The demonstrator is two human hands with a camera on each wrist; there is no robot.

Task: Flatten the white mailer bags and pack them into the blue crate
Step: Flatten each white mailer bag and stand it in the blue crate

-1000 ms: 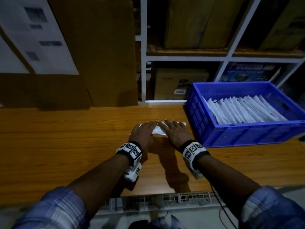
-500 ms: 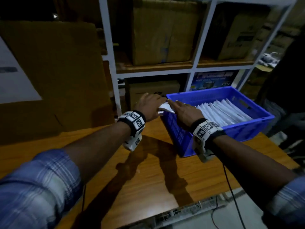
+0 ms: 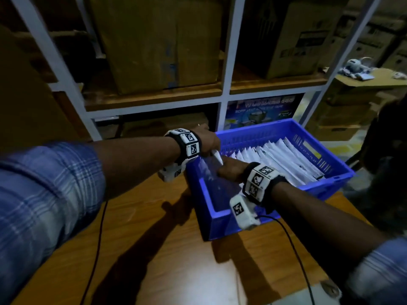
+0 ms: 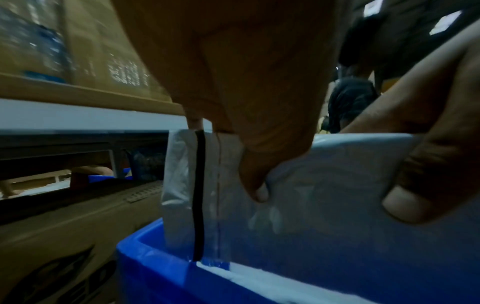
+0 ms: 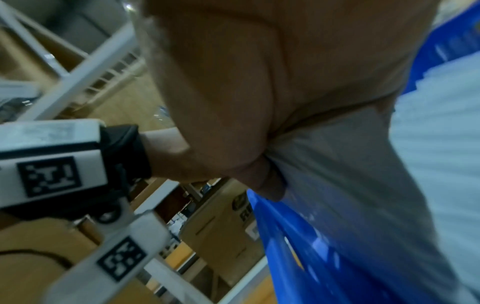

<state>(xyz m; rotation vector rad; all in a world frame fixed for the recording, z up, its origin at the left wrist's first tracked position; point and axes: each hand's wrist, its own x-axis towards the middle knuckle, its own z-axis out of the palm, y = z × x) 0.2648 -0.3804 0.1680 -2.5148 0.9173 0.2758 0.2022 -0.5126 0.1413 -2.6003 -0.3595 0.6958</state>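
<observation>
A flat white mailer bag stands on edge at the left end of the blue crate, its lower edge dipping inside. My left hand pinches the bag's far end, thumb on its face. Its near end is pinched by my right hand. A black strip runs down the bag near its far end in the left wrist view. Several white mailer bags stand packed in a row in the crate.
The crate sits on a wooden table at its right side. Behind it a white metal shelf rack holds cardboard boxes. A dark-clothed person stands at the far right. A black cable trails from my right wrist.
Both hands lifted the bag off the table, carried it right, and now lower it into the crate's left end. The head view has swung right.
</observation>
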